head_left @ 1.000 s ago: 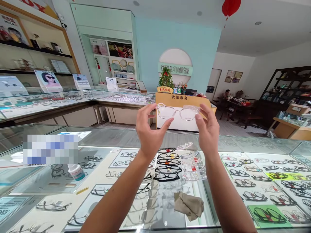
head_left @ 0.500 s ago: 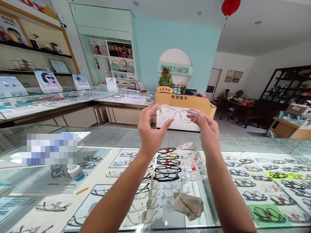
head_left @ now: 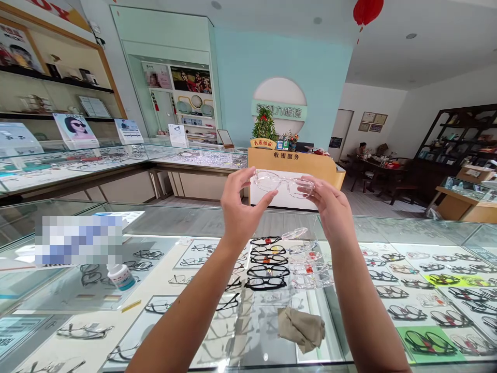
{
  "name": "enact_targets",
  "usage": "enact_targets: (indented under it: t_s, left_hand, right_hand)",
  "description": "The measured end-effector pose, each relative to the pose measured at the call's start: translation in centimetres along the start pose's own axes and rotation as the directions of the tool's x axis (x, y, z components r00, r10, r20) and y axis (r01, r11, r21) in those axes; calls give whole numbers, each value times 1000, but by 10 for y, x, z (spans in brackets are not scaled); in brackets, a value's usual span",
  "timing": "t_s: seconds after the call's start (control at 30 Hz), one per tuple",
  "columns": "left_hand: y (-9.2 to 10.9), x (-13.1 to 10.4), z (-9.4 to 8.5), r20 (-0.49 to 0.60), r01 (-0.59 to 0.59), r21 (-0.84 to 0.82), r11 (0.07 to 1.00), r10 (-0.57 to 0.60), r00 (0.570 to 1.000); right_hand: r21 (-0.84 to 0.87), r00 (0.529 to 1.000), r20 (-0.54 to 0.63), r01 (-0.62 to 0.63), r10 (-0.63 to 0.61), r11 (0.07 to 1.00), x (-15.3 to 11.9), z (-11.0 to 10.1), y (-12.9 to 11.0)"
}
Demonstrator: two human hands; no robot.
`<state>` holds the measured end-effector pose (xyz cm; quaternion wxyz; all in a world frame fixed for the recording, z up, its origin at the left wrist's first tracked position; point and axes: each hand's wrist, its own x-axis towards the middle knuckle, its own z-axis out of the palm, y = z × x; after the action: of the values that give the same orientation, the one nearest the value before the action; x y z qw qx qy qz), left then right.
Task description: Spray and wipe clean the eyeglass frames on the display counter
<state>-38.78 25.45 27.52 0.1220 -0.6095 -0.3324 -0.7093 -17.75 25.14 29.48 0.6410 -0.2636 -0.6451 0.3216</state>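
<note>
Above the glass counter, both hands raise a pair of transparent eyeglasses (head_left: 282, 182), lenses facing away. My left hand (head_left: 243, 204) pinches its left end near the hinge, with the thumb below the left lens. At the right end, my right hand (head_left: 333, 210) is closed on the frame side, fingertips partly behind it. Small lettering shows faintly by the right lens. Below the hands lie a column of black eyeglasses (head_left: 267, 271) and a column of transparent eyeglasses (head_left: 310, 269) on the counter. A crumpled beige cloth (head_left: 301, 329) rests closer to me.
The glass display counter (head_left: 194, 366) spans the front, with many eyeglasses inside. A white and teal bottle (head_left: 121, 276) and a yellow strip (head_left: 131, 306) are on the left. Behind stand a wooden cash desk (head_left: 295, 161) and more display cases; a person (head_left: 362, 150) is far right.
The eyeglasses have tilted slightly, their right end a little lower. My right hand's fingers have shifted along the frame's right side. My left hand has barely moved.
</note>
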Motion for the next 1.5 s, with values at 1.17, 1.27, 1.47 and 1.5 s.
enact_targets:
  t_s: [1.17, 1.27, 1.47, 1.5]
  left_hand:
    - [29, -12, 5, 170, 101, -36, 994, -93, 981]
    - [35, -17, 11, 372, 360, -117, 925, -295, 880]
    - [27, -22, 24, 458, 651, -229, 724, -510, 728]
    - [26, -24, 26, 466, 664, -234, 710, -518, 717]
  right_hand:
    - [3, 977, 145, -160, 158, 987, 8, -1, 20]
    - [-44, 996, 70, -55, 58, 998, 4, 7, 23]
    - [-416, 986, -5, 149, -166, 897, -11, 18, 19]
    - [-457, 985, 4, 157, -175, 876, -15, 17, 19]
